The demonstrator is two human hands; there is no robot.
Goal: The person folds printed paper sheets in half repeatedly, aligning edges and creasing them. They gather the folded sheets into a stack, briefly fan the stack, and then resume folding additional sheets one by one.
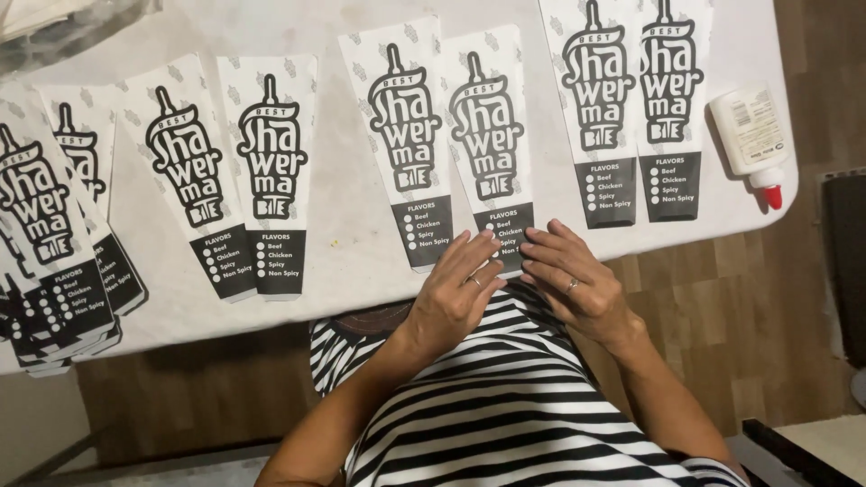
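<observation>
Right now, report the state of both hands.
Left hand: open, fingers flat on the middle printed paper sleeve, holding nothing.
Right hand: open, fingertips pressing the same sleeve.

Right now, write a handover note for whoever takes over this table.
Left hand and right hand: open, fingers pressing the bottom edge of the middle paper sleeve pair.
Two more pairs lie flat on the white table, one to the left, one to the right. A stack of sleeves sits far left.
Glue bottle lies at the right edge, capped.
Whether seams are glued cannot be told.
</observation>
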